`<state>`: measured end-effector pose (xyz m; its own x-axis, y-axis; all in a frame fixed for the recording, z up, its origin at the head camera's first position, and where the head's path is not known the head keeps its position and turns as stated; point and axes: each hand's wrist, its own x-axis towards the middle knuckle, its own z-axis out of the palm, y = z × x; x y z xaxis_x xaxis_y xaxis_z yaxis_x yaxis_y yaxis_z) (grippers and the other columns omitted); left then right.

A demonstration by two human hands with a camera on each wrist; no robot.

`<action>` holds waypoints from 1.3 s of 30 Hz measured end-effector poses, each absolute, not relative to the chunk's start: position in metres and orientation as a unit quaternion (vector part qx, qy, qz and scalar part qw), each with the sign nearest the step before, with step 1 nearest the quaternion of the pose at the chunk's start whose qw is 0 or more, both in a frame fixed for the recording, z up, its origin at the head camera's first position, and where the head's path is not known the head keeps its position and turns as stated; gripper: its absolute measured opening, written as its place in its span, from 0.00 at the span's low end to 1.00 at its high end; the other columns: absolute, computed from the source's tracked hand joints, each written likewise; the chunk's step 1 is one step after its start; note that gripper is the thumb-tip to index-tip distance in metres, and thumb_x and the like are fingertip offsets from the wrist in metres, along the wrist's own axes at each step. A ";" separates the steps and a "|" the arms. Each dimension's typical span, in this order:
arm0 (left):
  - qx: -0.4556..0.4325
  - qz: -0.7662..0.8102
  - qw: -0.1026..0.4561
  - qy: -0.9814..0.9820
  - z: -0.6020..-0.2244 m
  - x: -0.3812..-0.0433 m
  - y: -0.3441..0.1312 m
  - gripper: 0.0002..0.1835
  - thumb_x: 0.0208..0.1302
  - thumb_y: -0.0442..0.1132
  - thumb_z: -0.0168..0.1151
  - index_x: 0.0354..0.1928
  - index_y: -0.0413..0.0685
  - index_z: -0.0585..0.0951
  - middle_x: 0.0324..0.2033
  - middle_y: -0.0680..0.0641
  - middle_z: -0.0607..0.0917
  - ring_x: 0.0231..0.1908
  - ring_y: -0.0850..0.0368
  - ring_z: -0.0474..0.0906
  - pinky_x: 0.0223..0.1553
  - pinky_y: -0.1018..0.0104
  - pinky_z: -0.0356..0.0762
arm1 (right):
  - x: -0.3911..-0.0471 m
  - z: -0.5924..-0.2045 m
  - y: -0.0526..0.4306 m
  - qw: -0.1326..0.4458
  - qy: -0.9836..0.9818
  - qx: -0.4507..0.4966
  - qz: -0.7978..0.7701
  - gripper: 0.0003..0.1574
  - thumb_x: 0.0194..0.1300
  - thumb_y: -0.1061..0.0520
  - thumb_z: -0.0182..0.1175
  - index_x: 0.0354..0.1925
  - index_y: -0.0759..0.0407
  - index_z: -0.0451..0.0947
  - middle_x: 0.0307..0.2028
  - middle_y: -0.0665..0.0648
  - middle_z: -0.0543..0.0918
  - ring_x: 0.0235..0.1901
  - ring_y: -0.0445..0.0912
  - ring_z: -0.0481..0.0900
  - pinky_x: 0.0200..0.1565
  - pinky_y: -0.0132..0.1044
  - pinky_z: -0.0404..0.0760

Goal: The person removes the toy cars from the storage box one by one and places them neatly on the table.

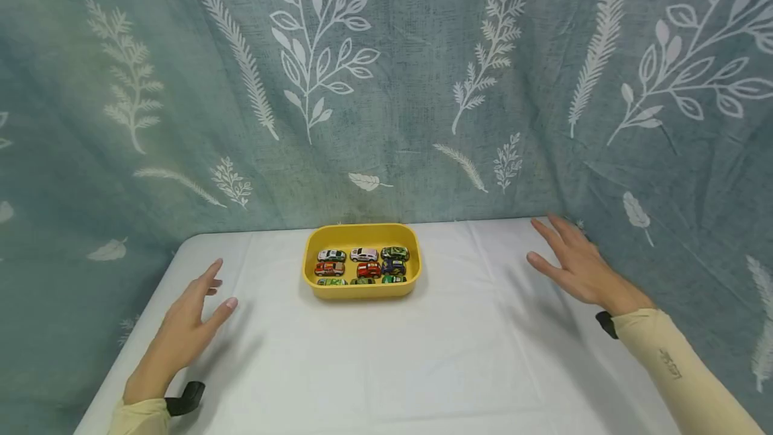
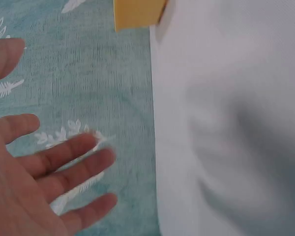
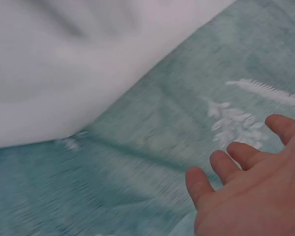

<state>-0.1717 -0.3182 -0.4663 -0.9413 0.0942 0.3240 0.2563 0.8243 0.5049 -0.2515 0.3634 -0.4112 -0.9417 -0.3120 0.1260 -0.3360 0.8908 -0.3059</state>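
Note:
A yellow tray point(image 1: 362, 292) stands near the back of the white table, with several small toy cars in rows inside it. Among them are a red car point(image 1: 368, 270), an orange car point(image 1: 329, 268) and a dark blue car point(image 1: 394, 268). Left of the tray, my left hand point(image 1: 184, 327) hovers over the table with its fingers spread and holds nothing. In the left wrist view the tray's end point(image 2: 137, 14) shows at the top. Far to the right, my right hand point(image 1: 582, 264) is raised above the table, fingers apart and holding nothing.
The white tabletop point(image 1: 374, 361) spreads in front of the tray and between the hands. A green-blue curtain point(image 1: 392, 86) with white leaf prints hangs right behind the table's back edge. Each wrist wears a black strap point(image 1: 186, 399).

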 end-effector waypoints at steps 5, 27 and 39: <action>-0.104 -0.344 0.177 -0.916 -0.482 -0.200 -0.300 0.38 0.78 0.44 0.62 0.84 0.55 0.60 0.38 0.45 0.87 0.36 0.52 0.84 0.41 0.54 0.81 | -0.276 -0.407 0.327 0.020 -0.964 0.191 0.186 0.47 0.81 0.35 0.51 0.85 0.54 0.51 0.83 0.73 0.44 0.79 0.79 0.45 0.67 0.83 0.48; -0.046 -0.641 0.009 -0.766 -0.544 -0.267 -0.231 0.42 0.69 0.36 0.64 0.82 0.66 0.63 0.12 0.56 0.66 0.14 0.62 0.57 0.18 0.68 0.58 | -0.368 -0.427 0.130 -0.082 -0.916 0.287 0.269 0.48 0.77 0.22 0.44 0.81 0.45 0.65 0.84 0.63 0.51 0.84 0.65 0.45 0.77 0.72 0.46; -0.043 -0.623 0.030 -0.780 -0.539 -0.277 -0.214 0.41 0.66 0.40 0.67 0.81 0.71 0.67 0.09 0.60 0.63 0.11 0.62 0.55 0.16 0.67 0.57 | -0.394 -0.421 0.045 -0.152 -0.909 0.350 0.165 0.35 0.70 0.32 0.65 0.68 0.44 0.80 0.84 0.64 0.52 0.84 0.64 0.46 0.78 0.67 0.52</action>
